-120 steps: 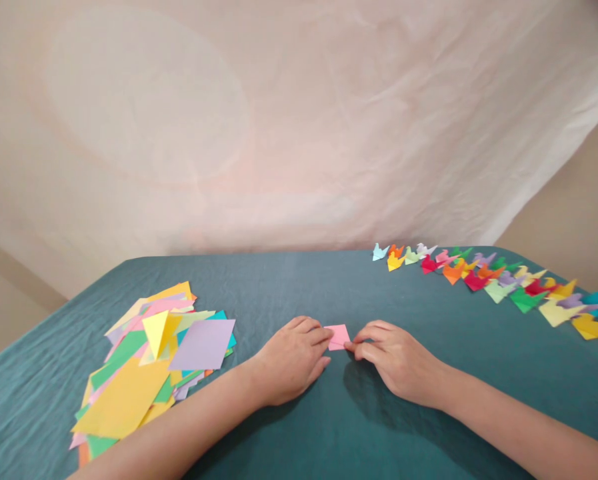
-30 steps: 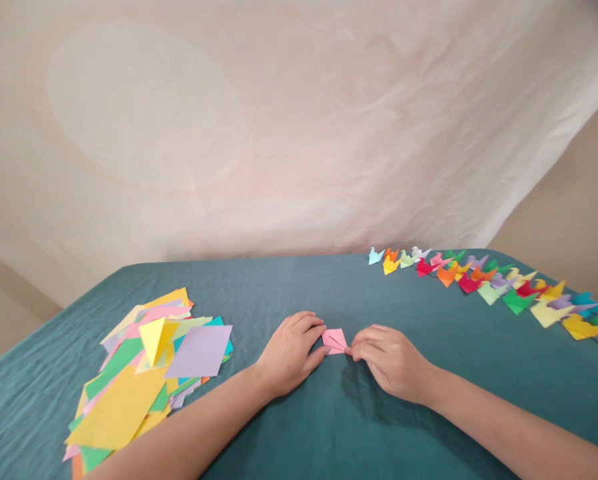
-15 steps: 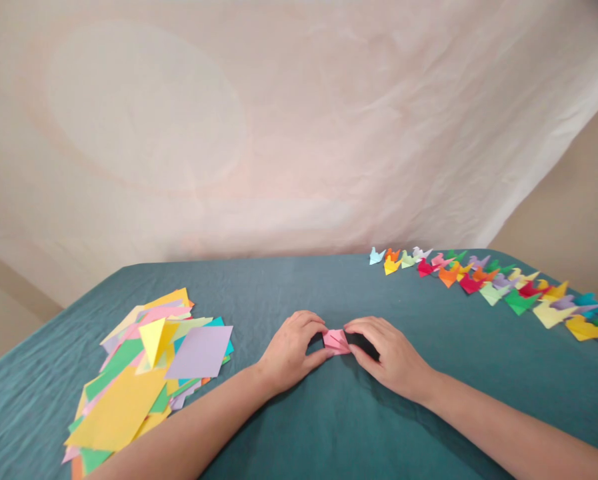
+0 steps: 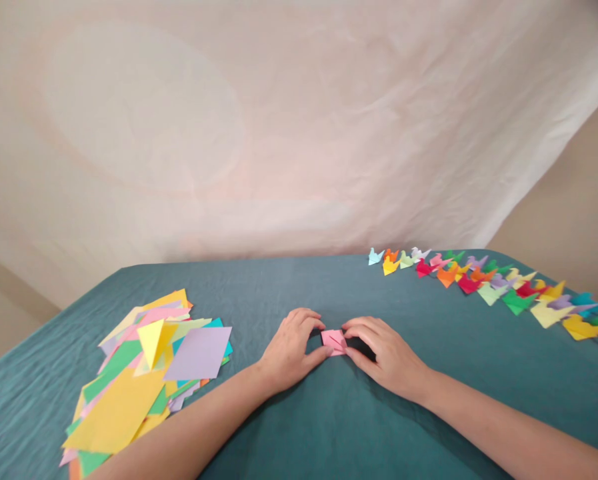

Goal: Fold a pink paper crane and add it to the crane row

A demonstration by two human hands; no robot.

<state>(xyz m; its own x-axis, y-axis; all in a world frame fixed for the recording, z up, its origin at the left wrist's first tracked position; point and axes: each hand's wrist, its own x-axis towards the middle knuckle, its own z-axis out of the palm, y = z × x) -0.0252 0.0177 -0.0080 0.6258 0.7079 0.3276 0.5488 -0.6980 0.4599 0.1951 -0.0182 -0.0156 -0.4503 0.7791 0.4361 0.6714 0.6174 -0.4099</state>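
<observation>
A small folded pink paper [image 4: 333, 341] lies on the teal cloth [image 4: 329, 427] between my two hands. My left hand [image 4: 291, 350] pinches its left edge with curled fingers and thumb. From the right, my right hand [image 4: 383, 353] grips the paper's other side with fingertips on top and thumb below. Both forearms rest on the cloth.
A loose pile of coloured paper squares [image 4: 149, 360] lies at the left, a lilac sheet [image 4: 199, 352] on top. A row of several folded paper cranes [image 4: 483, 280] runs along the right far edge. A pale fabric backdrop [image 4: 279, 133] hangs behind.
The pink paper has gone from a flat square to a smaller creased shape. My right hand's fingers shifted up over its right side; the left hand curled closer.
</observation>
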